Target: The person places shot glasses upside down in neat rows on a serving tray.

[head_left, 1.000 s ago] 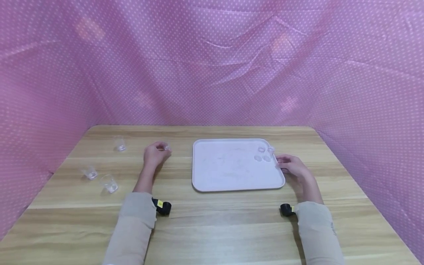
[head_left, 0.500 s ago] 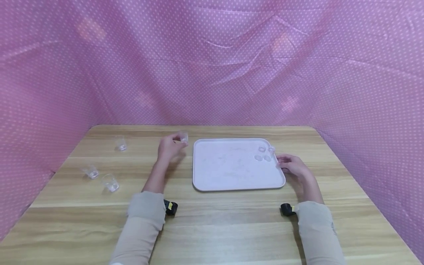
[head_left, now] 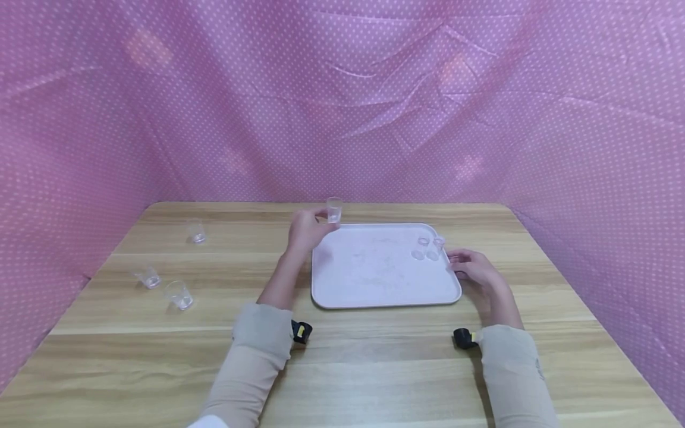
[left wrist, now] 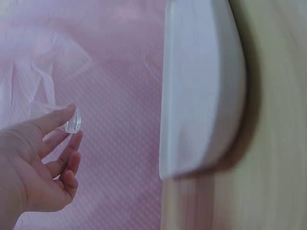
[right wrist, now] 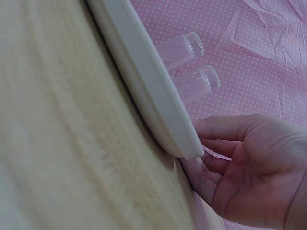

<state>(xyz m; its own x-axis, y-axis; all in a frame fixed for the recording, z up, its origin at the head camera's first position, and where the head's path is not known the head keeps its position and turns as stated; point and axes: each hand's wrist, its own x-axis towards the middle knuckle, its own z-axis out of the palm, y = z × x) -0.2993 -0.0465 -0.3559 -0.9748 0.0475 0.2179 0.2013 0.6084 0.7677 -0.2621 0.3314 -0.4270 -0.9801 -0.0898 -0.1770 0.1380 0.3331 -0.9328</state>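
Note:
My left hand (head_left: 307,230) pinches a small clear shot glass (head_left: 334,210) between thumb and fingers, over the far left corner of a white rectangular tray (head_left: 369,279). That glass is upright, its thick base (left wrist: 73,122) toward the table in the left wrist view. At the tray's right edge, my right hand (head_left: 473,266) grips the rim, with fingers (right wrist: 211,128) on either side of it in the right wrist view. Near this hand, two clear shot glasses (right wrist: 196,84) stand upside down on the tray, bases up.
Several more clear shot glasses, one of them near the left forearm (head_left: 179,295), stand on the left of the wooden table (head_left: 374,368). Pink dotted cloth (head_left: 342,119) hangs behind and at both sides. Each sleeve cuff carries a small black camera (head_left: 302,331).
My left hand has carried the shot glass rightward and up, from the table left of the tray to over its far left corner. The right hand and the tray have stayed in place.

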